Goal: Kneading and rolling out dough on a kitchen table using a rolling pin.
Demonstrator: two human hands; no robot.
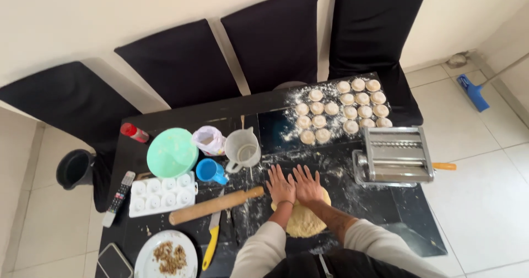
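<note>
Both my hands lie flat, side by side, on a pale yellow sheet of dough (305, 222) on the floured black table (182, 118). My left hand (280, 185) and my right hand (307, 184) have their fingers spread, pressing on the dough's far edge. A wooden rolling pin (215, 205) lies just left of my left hand. Several round filled dough pieces (341, 110) sit in rows on flour at the table's far side.
A metal pasta machine (394, 155) stands to the right. On the left are a white mould tray (162, 194), blue cup (210, 171), clear jug (242, 148), green bowl (172, 153), yellow-handled knife (211, 246), plate of filling (167, 256), remote (118, 197). Black chairs (270, 38) line the wall.
</note>
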